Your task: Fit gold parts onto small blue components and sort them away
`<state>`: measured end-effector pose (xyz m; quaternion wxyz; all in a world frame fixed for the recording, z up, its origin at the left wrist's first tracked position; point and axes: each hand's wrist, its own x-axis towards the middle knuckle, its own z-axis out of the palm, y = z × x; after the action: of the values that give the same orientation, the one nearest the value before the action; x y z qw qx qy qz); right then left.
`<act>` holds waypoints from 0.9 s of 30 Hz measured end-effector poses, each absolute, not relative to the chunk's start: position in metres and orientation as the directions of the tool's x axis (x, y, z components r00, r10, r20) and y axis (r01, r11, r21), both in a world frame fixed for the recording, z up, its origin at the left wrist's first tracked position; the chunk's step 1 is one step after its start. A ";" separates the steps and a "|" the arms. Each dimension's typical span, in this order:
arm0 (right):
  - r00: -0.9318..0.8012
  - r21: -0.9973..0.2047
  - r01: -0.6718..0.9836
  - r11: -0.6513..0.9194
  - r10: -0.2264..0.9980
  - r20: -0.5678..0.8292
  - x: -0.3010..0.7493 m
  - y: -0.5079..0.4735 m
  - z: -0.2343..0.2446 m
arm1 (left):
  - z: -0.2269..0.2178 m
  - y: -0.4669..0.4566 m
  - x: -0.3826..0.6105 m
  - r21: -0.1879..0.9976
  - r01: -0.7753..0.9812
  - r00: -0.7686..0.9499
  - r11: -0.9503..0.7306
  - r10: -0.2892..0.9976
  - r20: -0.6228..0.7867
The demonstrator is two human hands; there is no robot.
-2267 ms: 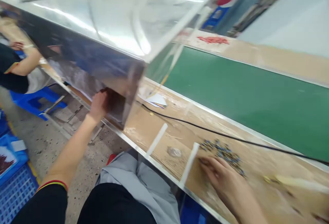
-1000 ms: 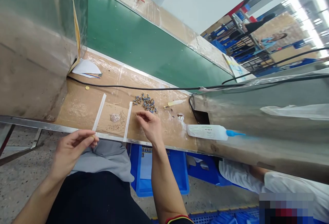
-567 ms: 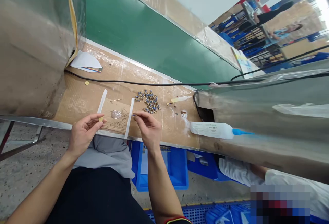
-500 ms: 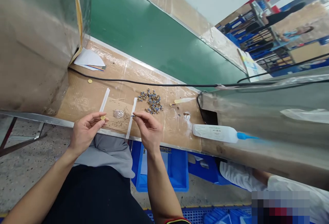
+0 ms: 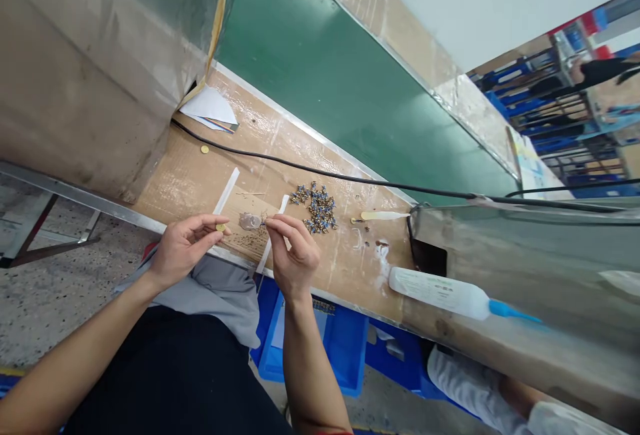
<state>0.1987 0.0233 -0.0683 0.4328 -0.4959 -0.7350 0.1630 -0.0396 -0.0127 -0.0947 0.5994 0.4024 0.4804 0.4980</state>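
The left hand [image 5: 183, 248] pinches a small flat brass-coloured disc [image 5: 221, 227] between thumb and forefinger, held edge-out just above the near rim of the taped brown cardboard surface [image 5: 345, 268]. The right hand [image 5: 295, 255] has its grip pressed together on a tiny part, too small to identify, with the tips brought beside a small clear glossy blob [image 5: 249, 221] on the surface; holding both pieces close likely keeps them aligned over the work spot. That spot lies between 2 white plastic strips [image 5: 226, 192], which appear to fence it off. A loose heap of small blue-and-brass metal parts [image 5: 315, 205] sits just beyond the right hand, within easy reach. A thin black cable [image 5: 350, 178] crosses the surface in front of the smooth green conveyor belt [image 5: 360, 95]. A white squeeze bottle with a blue nozzle [image 5: 450, 294] lies on its side to the right.
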 end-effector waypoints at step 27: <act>-0.185 -0.618 0.634 0.464 0.867 0.462 0.194 0.025 -0.069 | -0.095 -0.016 -0.042 0.971 -0.157 0.059 0.180 0.983 -0.172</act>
<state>0.1939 0.0251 -0.0686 0.4009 -0.4966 -0.7560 0.1454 -0.0421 -0.0157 -0.0951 0.5923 0.4225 0.4889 0.4814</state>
